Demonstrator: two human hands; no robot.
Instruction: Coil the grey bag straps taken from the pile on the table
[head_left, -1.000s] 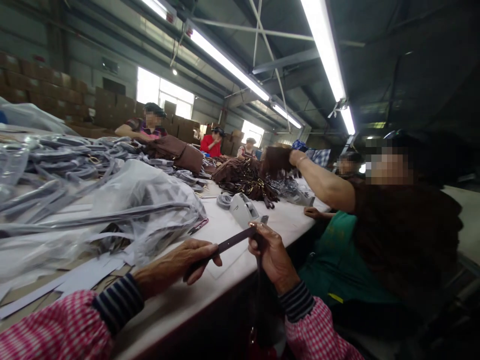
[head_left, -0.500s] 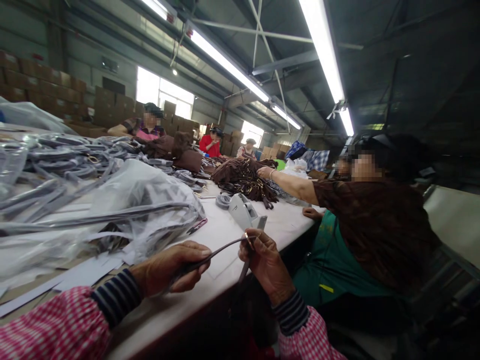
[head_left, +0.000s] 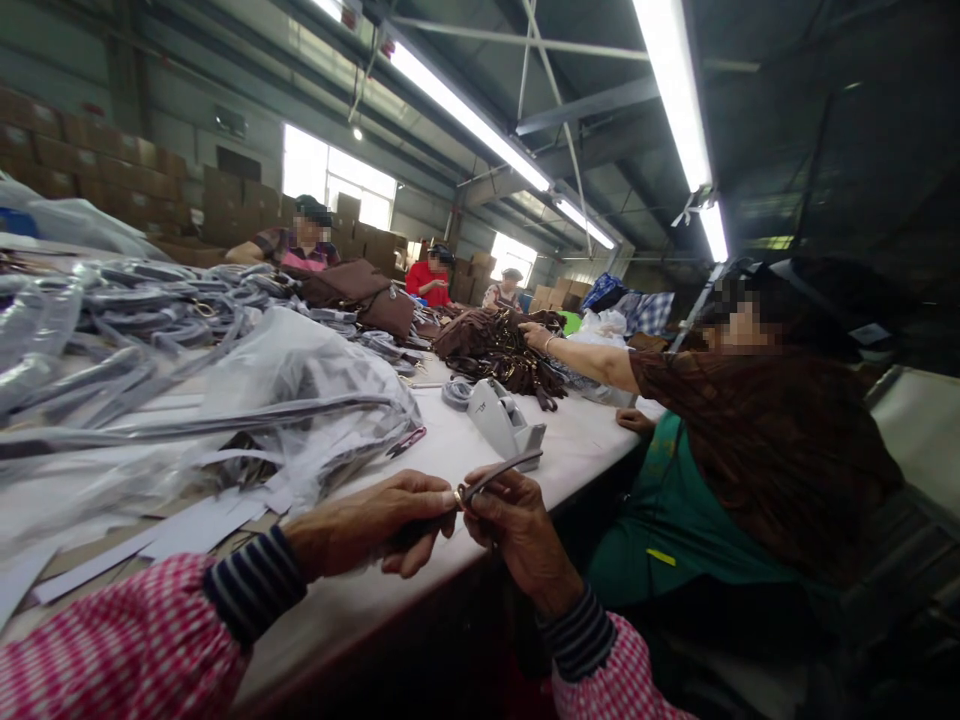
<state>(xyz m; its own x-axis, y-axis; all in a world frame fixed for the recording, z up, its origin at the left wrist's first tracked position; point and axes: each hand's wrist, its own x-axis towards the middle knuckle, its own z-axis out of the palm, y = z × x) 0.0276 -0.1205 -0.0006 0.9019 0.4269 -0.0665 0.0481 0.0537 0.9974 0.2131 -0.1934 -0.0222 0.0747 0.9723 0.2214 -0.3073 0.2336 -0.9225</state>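
A dark strap (head_left: 504,468) with a small gold-coloured metal piece (head_left: 459,495) is held between my two hands above the table's front edge. My left hand (head_left: 390,522) pinches the strap just left of the metal piece. Fingers of my right hand (head_left: 517,525) close on it at the right of the metal piece, and the strap's end sticks out up and to the right. The hands are almost touching. Beyond them stands a white tape dispenser (head_left: 499,418).
Plastic-wrapped grey straps (head_left: 135,300) and a clear plastic bag (head_left: 300,375) cover the left. Small scissors (head_left: 407,442) lie near the bag. Brown straps (head_left: 510,350) are heaped further back. At right, a co-worker's arm (head_left: 596,362) reaches over the table. Other people are beyond.
My hands have come together at the metal piece. The strap, stretched between them before, now has its end pointing up and right past my right hand. The view has shifted slightly.
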